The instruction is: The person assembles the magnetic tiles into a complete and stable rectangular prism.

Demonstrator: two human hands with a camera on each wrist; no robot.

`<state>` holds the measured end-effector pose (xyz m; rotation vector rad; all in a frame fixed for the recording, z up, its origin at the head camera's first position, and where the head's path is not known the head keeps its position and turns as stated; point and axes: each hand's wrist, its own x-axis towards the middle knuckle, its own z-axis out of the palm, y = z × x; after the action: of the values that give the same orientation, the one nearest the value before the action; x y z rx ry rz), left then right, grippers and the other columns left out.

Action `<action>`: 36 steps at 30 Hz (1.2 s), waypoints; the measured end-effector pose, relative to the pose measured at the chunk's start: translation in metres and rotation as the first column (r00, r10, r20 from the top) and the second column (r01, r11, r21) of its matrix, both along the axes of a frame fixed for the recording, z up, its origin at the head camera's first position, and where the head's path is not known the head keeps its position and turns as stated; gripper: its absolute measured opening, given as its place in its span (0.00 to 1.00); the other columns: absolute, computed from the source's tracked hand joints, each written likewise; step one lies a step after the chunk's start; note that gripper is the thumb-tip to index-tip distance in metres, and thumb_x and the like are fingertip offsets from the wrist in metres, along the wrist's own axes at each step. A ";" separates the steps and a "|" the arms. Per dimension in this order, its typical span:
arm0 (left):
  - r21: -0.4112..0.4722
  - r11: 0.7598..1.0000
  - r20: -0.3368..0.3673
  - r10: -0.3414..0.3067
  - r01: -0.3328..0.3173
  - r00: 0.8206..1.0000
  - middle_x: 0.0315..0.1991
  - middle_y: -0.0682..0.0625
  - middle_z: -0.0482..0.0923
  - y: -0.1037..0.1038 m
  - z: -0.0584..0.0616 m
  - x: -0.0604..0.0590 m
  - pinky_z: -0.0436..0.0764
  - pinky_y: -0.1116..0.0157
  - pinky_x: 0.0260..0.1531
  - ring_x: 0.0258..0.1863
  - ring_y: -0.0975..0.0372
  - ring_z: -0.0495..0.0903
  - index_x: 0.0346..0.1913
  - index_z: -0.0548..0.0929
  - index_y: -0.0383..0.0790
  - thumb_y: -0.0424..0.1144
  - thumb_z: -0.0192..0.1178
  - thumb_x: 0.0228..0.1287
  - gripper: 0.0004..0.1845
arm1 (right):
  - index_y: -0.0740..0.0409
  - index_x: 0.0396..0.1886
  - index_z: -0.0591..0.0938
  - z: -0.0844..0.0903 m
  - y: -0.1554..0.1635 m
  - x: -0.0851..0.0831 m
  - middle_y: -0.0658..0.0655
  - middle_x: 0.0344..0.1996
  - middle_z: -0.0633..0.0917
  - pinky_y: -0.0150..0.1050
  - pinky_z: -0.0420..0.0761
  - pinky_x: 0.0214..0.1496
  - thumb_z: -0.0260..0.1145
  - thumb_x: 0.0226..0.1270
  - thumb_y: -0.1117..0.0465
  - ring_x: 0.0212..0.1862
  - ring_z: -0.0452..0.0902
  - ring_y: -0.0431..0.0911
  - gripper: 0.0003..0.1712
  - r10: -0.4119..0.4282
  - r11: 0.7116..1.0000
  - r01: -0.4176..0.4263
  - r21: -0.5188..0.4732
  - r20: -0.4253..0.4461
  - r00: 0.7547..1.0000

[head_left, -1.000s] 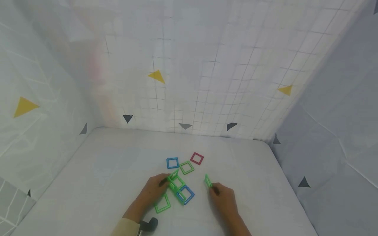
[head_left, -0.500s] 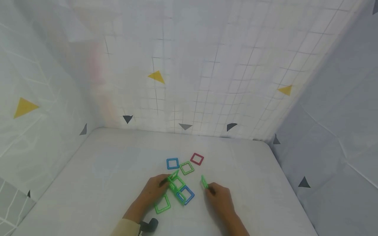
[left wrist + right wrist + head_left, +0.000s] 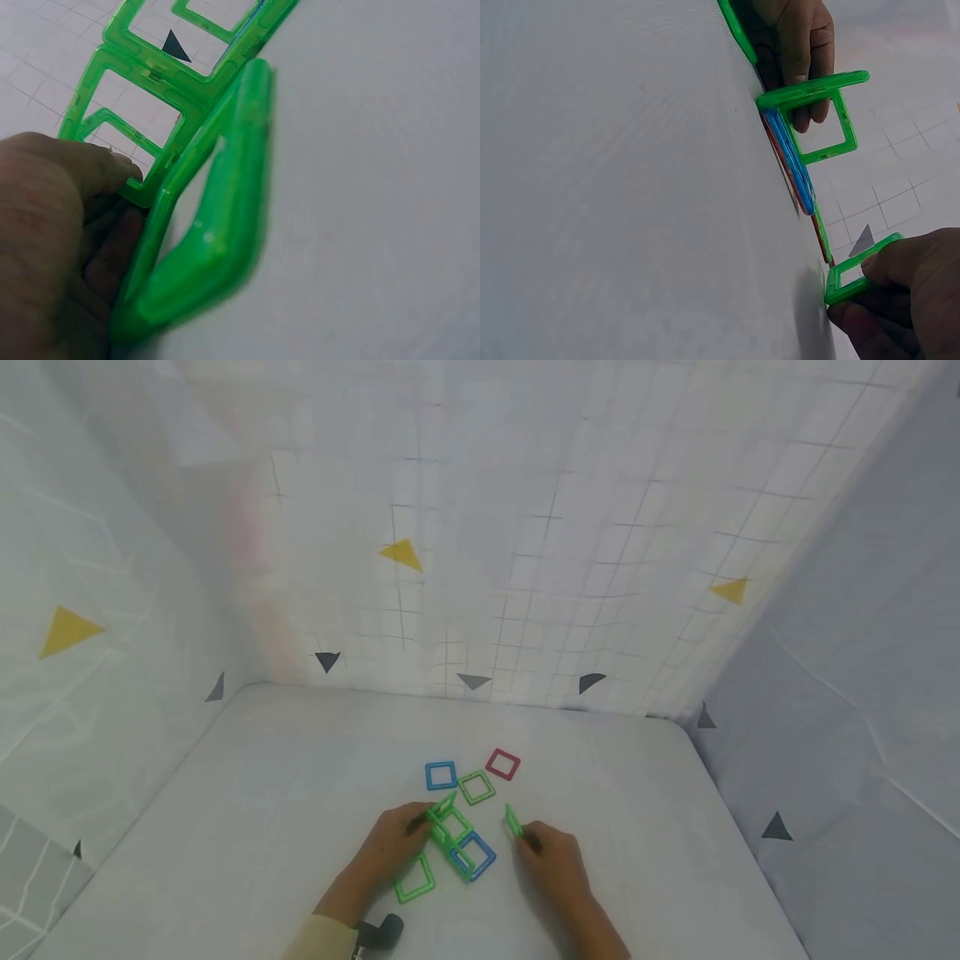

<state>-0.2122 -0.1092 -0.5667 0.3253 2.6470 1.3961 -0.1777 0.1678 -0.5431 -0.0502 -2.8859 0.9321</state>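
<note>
My left hand (image 3: 393,842) pinches an upright green square magnetic tile (image 3: 187,124) between thumb and fingers. That tile joins other green tiles in a small structure, with a flat blue square tile (image 3: 483,869) at its right side. Just right of the structure and apart from it, my right hand (image 3: 553,860) pinches a separate green square tile (image 3: 513,820) by its lower end, tilted up. In the right wrist view the thumb lies across this tile's open frame (image 3: 831,289). The left fingers are partly hidden behind the structure.
Behind the structure lie a blue tile (image 3: 441,763), a green tile (image 3: 483,798) and a red tile (image 3: 498,773), all flat. Another green tile (image 3: 417,894) is beside the left wrist. Sheeted walls enclose the white table (image 3: 637,793) at the back and sides.
My right hand has moved a little to the left with its green tile, nearer the structure. The left hand and the tiles on the table stay as they were.
</note>
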 end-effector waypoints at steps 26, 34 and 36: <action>-0.003 1.000 0.003 -0.006 0.006 1.000 0.56 0.62 0.80 0.000 0.003 0.000 0.77 0.53 0.63 0.48 0.69 0.78 0.65 0.78 0.55 0.48 0.57 0.73 0.20 | 0.48 0.41 0.86 -0.001 -0.012 -0.009 0.41 0.31 0.86 0.36 0.84 0.43 0.72 0.62 0.57 0.35 0.79 0.34 0.08 0.070 0.997 -0.071 -0.017 -0.049 0.996; -0.019 1.000 0.049 0.009 -0.008 0.999 0.60 0.61 0.79 0.001 0.002 -0.002 0.74 0.51 0.66 0.53 0.67 0.78 0.65 0.77 0.56 0.50 0.56 0.73 0.20 | 0.48 0.40 0.86 -0.001 -0.017 -0.011 0.40 0.31 0.86 0.36 0.84 0.43 0.72 0.61 0.58 0.36 0.80 0.34 0.08 0.067 0.997 -0.068 -0.020 -0.041 0.997; -0.027 1.000 0.049 0.009 -0.008 0.999 0.60 0.61 0.79 0.001 0.002 -0.002 0.73 0.50 0.67 0.54 0.67 0.77 0.65 0.77 0.56 0.50 0.56 0.73 0.20 | 0.48 0.40 0.86 -0.002 -0.018 -0.011 0.41 0.31 0.86 0.36 0.85 0.42 0.73 0.61 0.59 0.36 0.80 0.34 0.08 0.074 0.997 -0.075 -0.018 -0.046 0.996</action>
<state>-0.2144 -0.1083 -0.5651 0.2731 2.6280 1.3519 -0.1888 0.1498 -0.5450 0.0769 -2.8544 0.9615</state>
